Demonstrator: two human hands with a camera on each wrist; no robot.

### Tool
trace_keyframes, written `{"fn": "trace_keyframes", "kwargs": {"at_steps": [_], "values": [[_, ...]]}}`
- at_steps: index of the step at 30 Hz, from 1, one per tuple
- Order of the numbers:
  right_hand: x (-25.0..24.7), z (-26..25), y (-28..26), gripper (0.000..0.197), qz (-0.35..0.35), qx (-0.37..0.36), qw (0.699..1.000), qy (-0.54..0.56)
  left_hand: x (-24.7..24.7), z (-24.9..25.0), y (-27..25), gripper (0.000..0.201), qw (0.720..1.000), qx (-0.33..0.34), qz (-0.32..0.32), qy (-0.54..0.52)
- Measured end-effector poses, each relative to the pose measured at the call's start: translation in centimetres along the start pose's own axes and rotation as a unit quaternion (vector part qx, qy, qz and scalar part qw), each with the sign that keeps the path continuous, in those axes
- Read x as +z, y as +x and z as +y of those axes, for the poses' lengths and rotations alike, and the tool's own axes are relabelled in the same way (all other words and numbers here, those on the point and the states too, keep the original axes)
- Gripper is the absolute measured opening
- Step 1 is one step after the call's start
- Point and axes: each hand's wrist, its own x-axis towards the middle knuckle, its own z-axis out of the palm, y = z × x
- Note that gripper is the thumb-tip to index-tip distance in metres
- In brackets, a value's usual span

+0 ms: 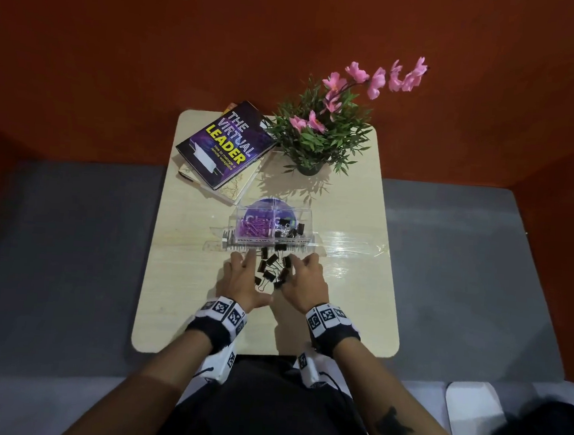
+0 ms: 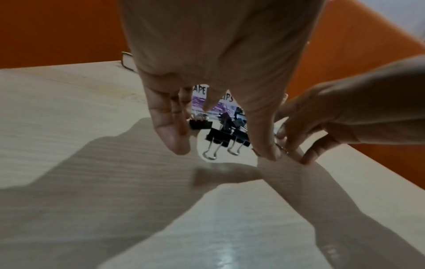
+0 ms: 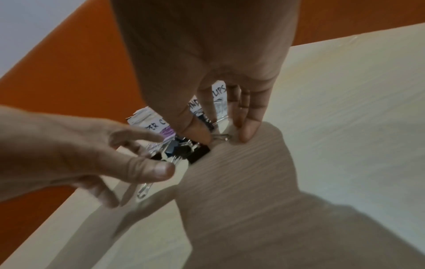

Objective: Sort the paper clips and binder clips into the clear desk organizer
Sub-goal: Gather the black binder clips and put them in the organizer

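A clear desk organizer [image 1: 308, 215] stands mid-table. Purple paper clips [image 1: 254, 228] fill its left compartment and black binder clips [image 1: 289, 233] lie in the right one. Several loose black binder clips [image 1: 271, 269] are heaped on the table just in front of it, also seen in the left wrist view [image 2: 218, 138] and the right wrist view [image 3: 197, 153]. My left hand [image 1: 250, 276] rests at the left of the heap and my right hand [image 1: 300, 270] at the right. Both have fingers spread, tips on the table, cupping the heap. Neither grips a clip.
Stacked books [image 1: 224, 145] lie at the back left and a potted plant with pink flowers [image 1: 319, 134] stands at the back right. A purple disc [image 1: 269, 204] sits behind the organizer. Shiny clear film [image 1: 352, 248] covers the table to its right.
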Motion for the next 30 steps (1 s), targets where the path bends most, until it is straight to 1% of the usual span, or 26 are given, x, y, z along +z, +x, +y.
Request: {"fn": "trace_keyframes", "kwargs": {"at_steps": [2,4,8,9,12,13,15,16,17,18,19,20,21,23,25,27,30], "values": [[0.3,-0.2,-0.3,0.056,-0.016,-0.014,1.000,0.003,0.2,0.6,0.2,0.101,1.000,0.019,-0.005,0.022],[0.2,-0.3,-0.4,0.060,-0.016,-0.009,1.000,0.012,0.4,1.1,0.2,0.095,0.999,0.027,0.002,0.030],[-0.2,-1.1,0.4,0.078,-0.034,-0.010,0.999,-0.004,0.3,1.1,0.6,0.103,0.999,0.034,0.005,0.027],[-0.1,-1.3,0.4,0.077,-0.038,-0.018,0.999,-0.010,0.3,1.1,0.7,0.101,0.999,0.040,0.003,0.026],[0.0,-1.5,-0.1,0.069,-0.040,-0.032,0.999,-0.003,0.3,0.7,0.5,0.085,0.998,0.060,0.013,0.023],[0.0,-1.3,-0.3,0.070,-0.034,-0.029,0.999,0.004,0.3,0.6,0.4,0.084,0.998,0.059,0.016,0.029],[-0.3,-0.8,-0.1,0.085,-0.030,-0.016,0.999,0.012,0.4,0.2,0.4,0.090,0.997,0.054,0.017,0.048],[-0.4,-0.7,0.0,0.095,-0.040,-0.016,0.999,0.007,0.4,0.1,0.4,0.095,0.997,0.054,0.015,0.054],[-0.5,-0.7,0.1,0.101,-0.055,-0.021,0.998,-0.008,0.4,0.0,0.5,0.098,0.997,0.058,0.011,0.054],[-0.5,-0.9,0.2,0.100,-0.066,-0.032,0.997,-0.032,0.3,-0.1,0.4,0.096,0.997,0.064,0.008,0.050],[-0.5,-1.2,0.1,0.091,-0.068,-0.045,0.995,-0.053,0.4,-0.1,0.4,0.091,0.996,0.072,0.009,0.042],[-0.3,-1.4,0.0,0.078,-0.063,-0.053,0.995,-0.061,0.5,-0.1,0.4,0.084,0.996,0.083,0.015,0.033],[-0.2,-1.5,-0.2,0.066,-0.052,-0.057,0.995,-0.056,0.6,-0.1,0.4,0.075,0.995,0.093,0.023,0.024],[0.1,-1.4,-0.3,0.050,-0.034,-0.054,0.998,-0.028,0.9,-0.2,0.4,0.060,0.994,0.101,0.037,0.006],[0.3,-1.1,-0.3,0.040,-0.017,-0.051,0.999,0.002,0.9,-0.1,0.5,0.050,0.995,0.093,0.041,-0.007],[0.4,-1.1,-0.3,0.030,0.000,-0.050,0.998,0.024,0.7,0.0,0.7,0.044,0.996,0.079,0.048,-0.017],[0.2,-1.1,-0.5,0.024,0.023,-0.054,0.998,0.038,0.3,0.4,1.0,0.036,0.996,0.069,0.052,-0.030]]}}
